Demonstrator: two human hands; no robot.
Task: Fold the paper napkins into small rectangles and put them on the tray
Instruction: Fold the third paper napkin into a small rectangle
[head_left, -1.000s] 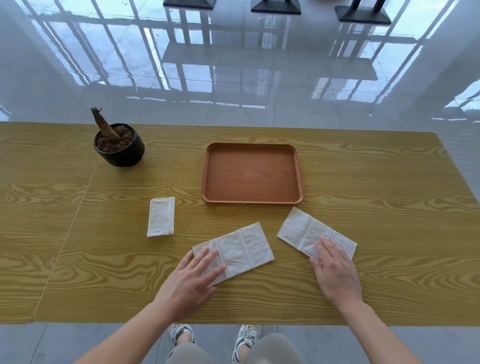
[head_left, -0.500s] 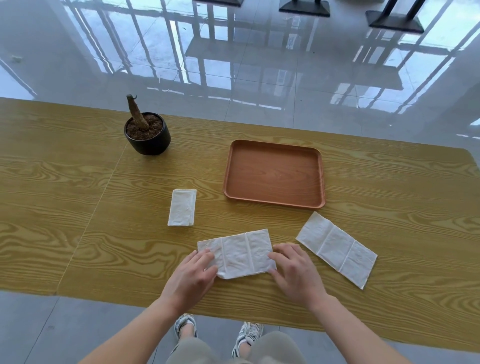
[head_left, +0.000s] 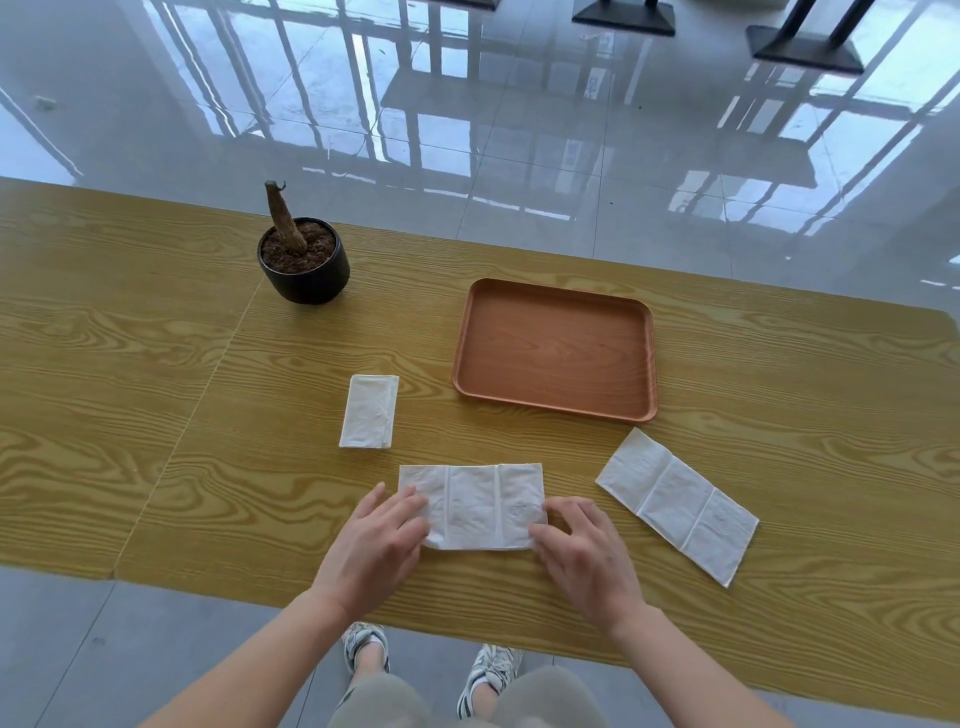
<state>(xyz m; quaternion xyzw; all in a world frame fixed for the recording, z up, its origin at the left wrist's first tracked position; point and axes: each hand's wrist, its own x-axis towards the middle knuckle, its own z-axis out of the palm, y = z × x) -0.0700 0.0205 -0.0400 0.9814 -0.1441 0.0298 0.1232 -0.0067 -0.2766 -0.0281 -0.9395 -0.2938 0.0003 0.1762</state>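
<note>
Three white paper napkins, one brown rectangular wooden tray at 1 o'clock, yellow wood-grain table, glossy tiled floor; left hand and right hand spread flat on the middle napkin's ends.

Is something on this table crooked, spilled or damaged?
Nothing is spilled or torn. Only the unfolded napkin on the right lies diagonal to the table edge, while the middle napkin under both hands sits straight. The plant pot holds just a bare, leaning stump.

Both hands rest on the middle napkin; folded napkin behind-left, tray behind-right, spread napkin right, pot far behind-left.
</note>
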